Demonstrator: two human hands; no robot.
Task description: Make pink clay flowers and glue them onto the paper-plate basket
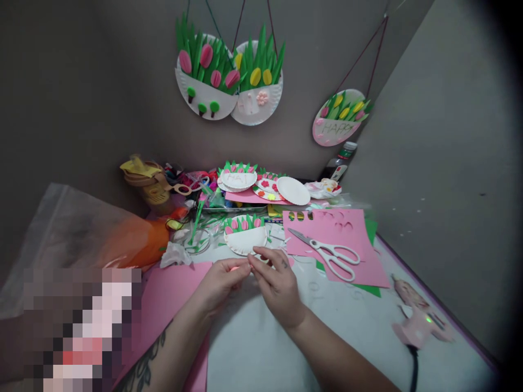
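Observation:
My left hand (224,280) and my right hand (278,284) meet over the table, fingertips pinched together. A small pinkish-orange bit (235,268) shows at the left fingertips; its kind is too small to tell. The right fingers touch the left ones, and what they hold, if anything, is hidden. Just beyond lies a paper plate basket (245,240) with pink paper tulips and green leaves along its top. White-handled scissors (327,251) rest on pink paper (355,231) to the right of my hands.
A pink glue gun (420,325) with a lit green light lies at right. Plates and craft scraps crowd the back near a dark bottle (341,162). At left are a cup (147,188) and a plastic bag (69,234). Decorated plates (206,106) hang on the wall.

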